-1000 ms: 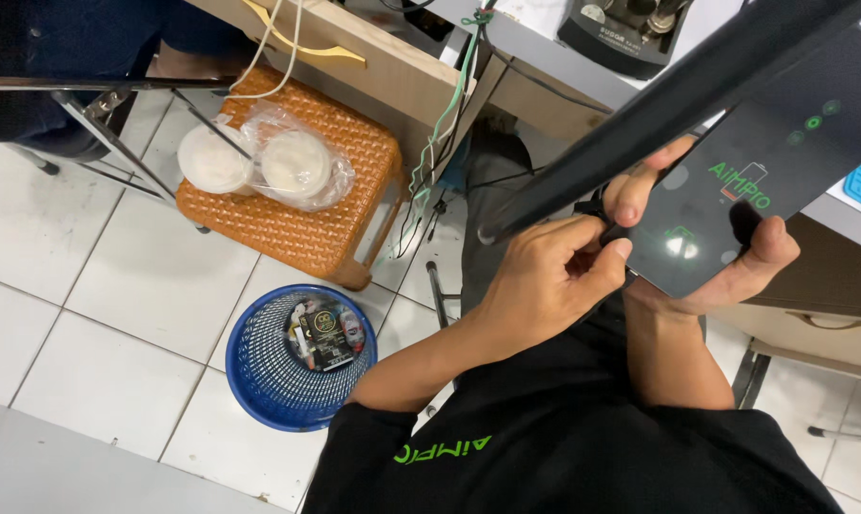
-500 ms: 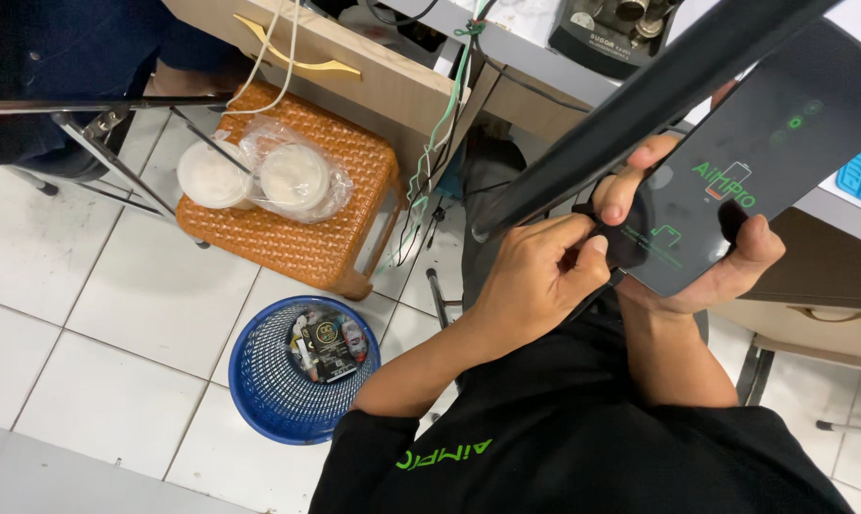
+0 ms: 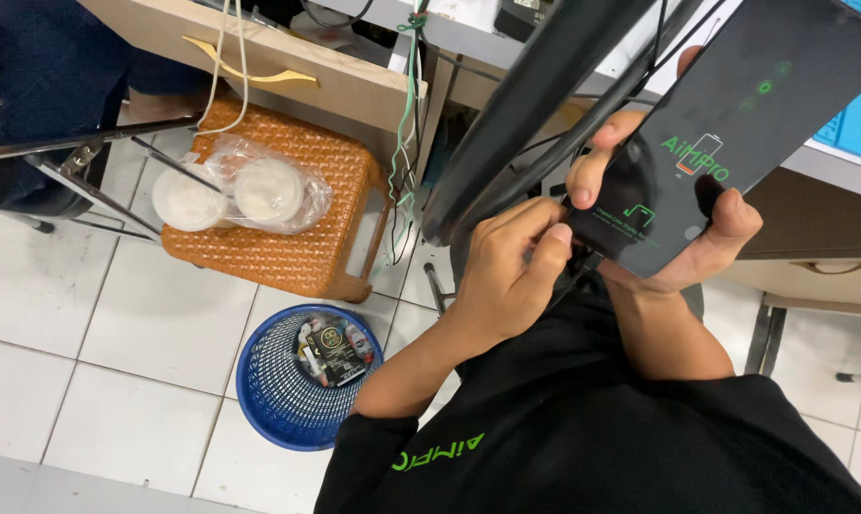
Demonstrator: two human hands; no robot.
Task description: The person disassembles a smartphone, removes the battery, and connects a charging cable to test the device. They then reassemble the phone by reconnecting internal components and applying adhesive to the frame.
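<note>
My right hand [image 3: 702, 243] grips a dark flat device [image 3: 735, 124] from beneath, with the thumb on its left edge. The screen shows small green and orange graphics. My left hand [image 3: 506, 276] pinches a small black cable plug [image 3: 583, 262] between thumb and forefinger at the device's lower corner. Whether the plug sits fully in the port is hidden by my fingers. Thin black cables [image 3: 544, 152] run up from that corner.
A thick black bar [image 3: 535, 124] crosses diagonally in front of my hands. Below left stand a blue mesh bin [image 3: 268, 400] with rubbish and an orange woven stool [image 3: 306, 257] bearing bagged white lidded cups [image 3: 259, 190]. A wooden drawer front [image 3: 335, 86] and hanging cables [image 3: 406, 143] are behind. White floor tiles [image 3: 135, 324] lie below.
The device has tilted and risen towards the upper right in view. My left hand stays pinched at its lower corner; the right hand keeps its grip.
</note>
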